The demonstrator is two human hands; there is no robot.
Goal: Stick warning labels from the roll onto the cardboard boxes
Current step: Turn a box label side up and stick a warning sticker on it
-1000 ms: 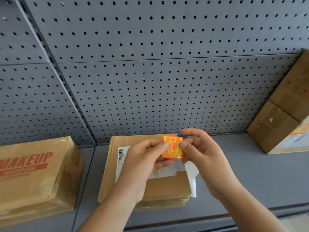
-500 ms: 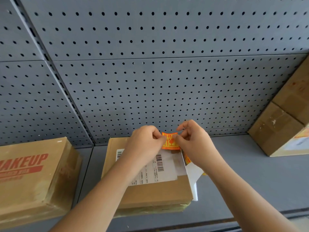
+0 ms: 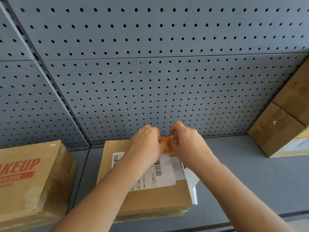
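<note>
Both hands were down at the far edge of the plain brown cardboard box in the middle of the grey metal shelf. The left hand and the right hand each pinched an upper corner of the small orange warning label between curled fingers, and the label bowed between them. Its lower edge looked to be touching the box top, just beyond the white shipping label; the rest stood up off the cardboard. So this one was mid-stick: landed at the bottom, not yet smoothed flat. Over at the shelf's right end, the lower of the stacked brown boxes showed an orange patch on top, probably a label already on. The brown box with red MAKEUP print at the left end showed no orange label on the faces in view, so it likely remained to do. The roll itself was out of sight.
</note>
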